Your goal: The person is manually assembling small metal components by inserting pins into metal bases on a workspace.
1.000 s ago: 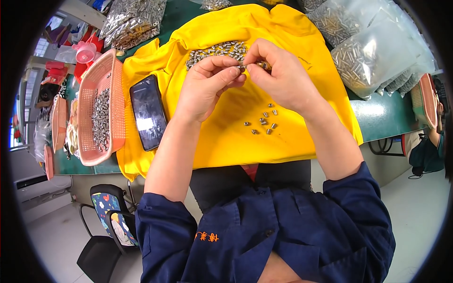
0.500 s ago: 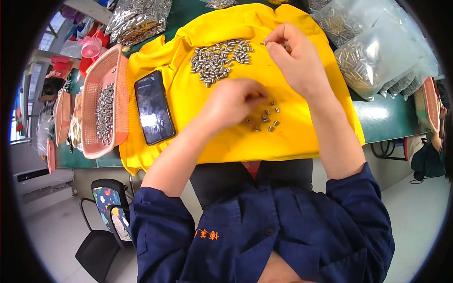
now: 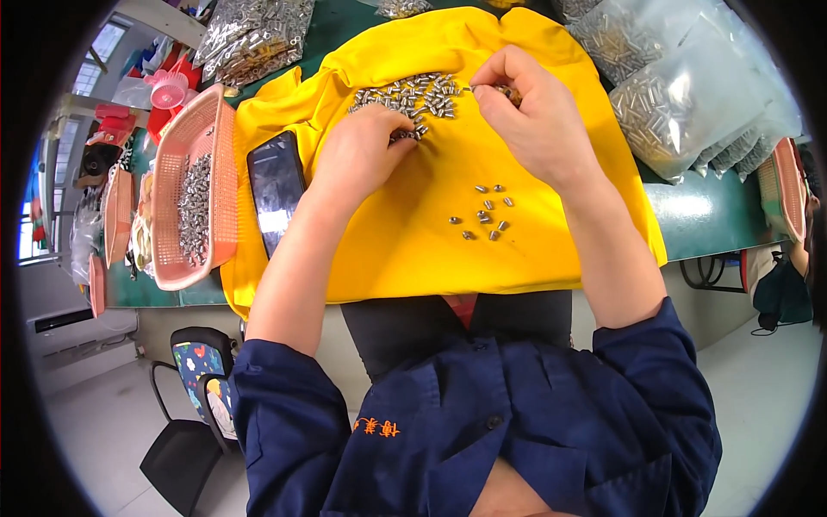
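A yellow cloth [image 3: 413, 241] covers the green table. At its far side lies a pile of small silver metal parts [image 3: 409, 93]. My left hand [image 3: 366, 155] rests with its fingertips on the near edge of that pile, fingers curled on a few parts. My right hand [image 3: 530, 116] is beside the pile on the right and pinches a small metal part between thumb and fingers. A small group of finished silver pieces [image 3: 484, 215] lies on the cloth nearer to me, between my forearms.
A black phone [image 3: 276, 189] lies at the cloth's left edge. Left of it stands a pink plastic basket [image 3: 220, 146] with silver parts inside. Clear bags of metal parts [image 3: 680, 95] sit at the right, more bags [image 3: 254, 34] at the far left. A chair [image 3: 198, 379] stands below.
My left hand has moved from the small group of pieces near me up to the pile. My right hand stayed near the pile's right side.
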`<move>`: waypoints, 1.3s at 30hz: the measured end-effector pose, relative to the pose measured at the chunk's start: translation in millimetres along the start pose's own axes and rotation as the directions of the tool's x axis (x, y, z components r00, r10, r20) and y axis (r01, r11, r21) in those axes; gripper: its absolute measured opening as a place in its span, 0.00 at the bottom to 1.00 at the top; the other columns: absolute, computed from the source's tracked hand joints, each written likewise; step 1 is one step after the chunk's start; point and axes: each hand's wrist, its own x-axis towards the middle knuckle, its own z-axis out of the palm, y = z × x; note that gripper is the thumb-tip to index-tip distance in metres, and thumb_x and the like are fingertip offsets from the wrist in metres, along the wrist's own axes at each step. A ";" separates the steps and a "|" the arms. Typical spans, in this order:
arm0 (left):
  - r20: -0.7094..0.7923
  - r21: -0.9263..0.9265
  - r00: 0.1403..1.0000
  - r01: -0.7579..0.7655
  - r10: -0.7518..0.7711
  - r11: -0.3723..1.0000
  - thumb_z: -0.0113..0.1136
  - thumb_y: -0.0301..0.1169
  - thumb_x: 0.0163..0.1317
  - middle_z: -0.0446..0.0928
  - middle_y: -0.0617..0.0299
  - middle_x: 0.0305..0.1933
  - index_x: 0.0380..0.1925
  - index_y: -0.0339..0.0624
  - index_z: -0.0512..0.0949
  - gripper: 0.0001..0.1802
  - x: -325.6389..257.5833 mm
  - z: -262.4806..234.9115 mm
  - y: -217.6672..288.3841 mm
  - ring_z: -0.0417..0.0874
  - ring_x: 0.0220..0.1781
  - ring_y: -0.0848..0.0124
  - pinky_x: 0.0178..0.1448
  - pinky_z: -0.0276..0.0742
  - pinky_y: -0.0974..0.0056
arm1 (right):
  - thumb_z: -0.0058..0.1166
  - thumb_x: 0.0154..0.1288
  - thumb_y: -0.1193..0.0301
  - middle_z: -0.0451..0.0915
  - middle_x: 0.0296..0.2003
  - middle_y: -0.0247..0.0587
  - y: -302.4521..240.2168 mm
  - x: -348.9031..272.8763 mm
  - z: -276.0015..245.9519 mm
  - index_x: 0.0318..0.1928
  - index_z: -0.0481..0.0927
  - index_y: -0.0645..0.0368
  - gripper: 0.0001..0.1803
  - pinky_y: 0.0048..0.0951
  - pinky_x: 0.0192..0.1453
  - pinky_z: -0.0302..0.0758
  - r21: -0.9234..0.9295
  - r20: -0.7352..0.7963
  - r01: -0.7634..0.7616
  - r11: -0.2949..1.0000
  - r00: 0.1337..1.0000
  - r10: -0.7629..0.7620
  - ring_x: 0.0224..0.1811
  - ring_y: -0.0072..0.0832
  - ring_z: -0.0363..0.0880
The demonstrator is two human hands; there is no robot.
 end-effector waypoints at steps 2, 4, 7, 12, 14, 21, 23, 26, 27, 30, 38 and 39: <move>0.008 0.013 1.000 -0.009 0.009 1.000 0.60 0.28 0.47 0.75 0.56 0.32 0.30 0.39 0.77 0.09 2.4 1.0 0.2 0.77 0.33 0.62 0.38 0.72 0.65 | 0.47 0.55 0.76 0.70 0.24 0.29 0.0 -0.4 0.8 0.31 0.70 0.62 0.04 0.16 0.28 0.63 0.005 0.009 -0.003 1.000 1.000 0.003 0.25 0.14 0.63; -0.011 0.051 0.997 -0.073 0.074 0.996 0.59 0.27 0.46 0.75 0.56 0.31 0.29 0.39 0.78 0.08 3.1 2.3 -0.8 0.76 0.33 0.63 0.38 0.72 0.66 | 0.47 0.55 0.76 0.70 0.24 0.29 0.9 -0.3 0.8 0.31 0.70 0.62 0.03 0.16 0.28 0.63 0.009 0.006 0.001 1.000 1.000 -0.001 0.25 0.13 0.63; -0.055 -0.127 0.998 -0.032 0.025 0.991 0.58 0.28 0.47 0.76 0.58 0.30 0.27 0.42 0.79 0.06 -0.7 1.8 -2.2 0.77 0.32 0.63 0.39 0.72 0.64 | 0.47 0.55 0.76 0.70 0.24 0.29 -0.7 -0.2 0.6 0.31 0.70 0.62 0.03 0.15 0.28 0.62 0.026 0.008 0.001 1.000 1.000 -0.001 0.25 0.13 0.63; 0.099 -0.839 0.936 0.261 -0.337 0.478 0.54 0.26 0.56 0.77 0.64 0.31 0.35 0.36 0.75 0.07 4.4 -5.0 3.6 0.77 0.30 0.77 0.35 0.72 0.74 | 0.46 0.55 0.76 0.69 0.24 0.29 -2.8 -1.3 0.4 0.31 0.69 0.62 0.03 0.15 0.28 0.62 0.048 0.061 -0.043 0.998 0.997 0.040 0.25 0.13 0.63; 0.129 -0.958 0.958 0.187 -0.256 0.218 0.54 0.23 0.55 0.77 0.62 0.31 0.36 0.35 0.74 0.08 6.6 -2.0 16.9 0.78 0.31 0.75 0.37 0.73 0.73 | 0.46 0.51 0.74 0.71 0.20 0.36 -1.1 -1.3 -1.2 0.29 0.70 0.62 0.04 0.22 0.27 0.65 0.069 0.117 -0.009 0.998 0.993 0.000 0.21 0.21 0.66; 0.100 -0.984 0.981 0.123 -0.166 0.132 0.57 0.20 0.52 0.77 0.60 0.30 0.34 0.34 0.74 0.08 0.0 8.8 22.5 0.78 0.32 0.72 0.40 0.75 0.71 | 0.46 0.50 0.73 0.72 0.21 0.39 -1.1 -2.6 4.4 0.29 0.70 0.62 0.06 0.24 0.28 0.67 0.057 0.183 0.011 0.998 0.983 -0.021 0.22 0.25 0.69; 0.115 -0.982 0.978 0.138 -0.175 0.128 0.57 0.20 0.52 0.77 0.59 0.30 0.33 0.34 0.75 0.07 -0.3 8.6 23.2 0.78 0.33 0.73 0.40 0.75 0.71 | 0.46 0.49 0.73 0.72 0.21 0.41 -4.3 -2.0 2.7 0.29 0.69 0.62 0.06 0.26 0.28 0.67 0.006 0.194 -0.023 1.000 0.981 0.021 0.22 0.28 0.70; 0.112 -0.982 0.979 0.135 -0.172 0.129 0.57 0.20 0.52 0.77 0.59 0.30 0.34 0.33 0.75 0.08 -1.0 9.0 23.9 0.78 0.32 0.73 0.40 0.75 0.71 | 0.47 0.49 0.72 0.72 0.20 0.42 -1.1 -2.0 4.3 0.28 0.69 0.62 0.07 0.27 0.27 0.67 -0.016 0.187 0.002 1.000 0.982 0.001 0.22 0.29 0.70; 0.112 -0.983 0.979 0.135 -0.172 0.128 0.57 0.20 0.52 0.77 0.59 0.30 0.34 0.33 0.75 0.08 -0.9 8.8 24.5 0.78 0.32 0.73 0.40 0.75 0.71 | 0.47 0.49 0.72 0.72 0.20 0.42 -1.2 -2.1 4.5 0.28 0.69 0.62 0.07 0.27 0.27 0.67 -0.017 0.188 0.002 1.000 0.982 0.001 0.22 0.29 0.70; 0.100 -0.981 0.979 0.127 -0.178 0.149 0.57 0.20 0.51 0.77 0.59 0.30 0.33 0.33 0.75 0.08 -1.3 8.6 25.8 0.78 0.32 0.74 0.40 0.75 0.71 | 0.46 0.49 0.72 0.72 0.20 0.43 -2.4 -3.8 6.9 0.27 0.69 0.62 0.05 0.29 0.27 0.68 -0.037 0.187 0.020 0.999 0.982 -0.013 0.22 0.33 0.71; 0.102 -0.861 0.962 0.213 -0.253 0.461 0.56 0.20 0.51 0.78 0.64 0.30 0.31 0.33 0.76 0.06 -0.2 6.7 28.2 0.78 0.32 0.77 0.39 0.72 0.75 | 0.44 0.52 0.73 0.73 0.21 0.47 3.0 -8.6 17.2 0.28 0.68 0.60 0.04 0.36 0.30 0.68 -0.312 0.186 0.108 0.944 0.981 -0.051 0.25 0.42 0.73; 0.102 -0.862 0.963 0.211 -0.251 0.460 0.56 0.20 0.51 0.78 0.64 0.30 0.31 0.33 0.76 0.06 0.4 6.7 29.9 0.78 0.32 0.77 0.39 0.72 0.75 | 0.44 0.52 0.73 0.73 0.21 0.47 2.9 -7.7 16.4 0.28 0.68 0.60 0.04 0.36 0.30 0.68 -0.315 0.184 0.107 0.943 0.982 -0.050 0.25 0.42 0.73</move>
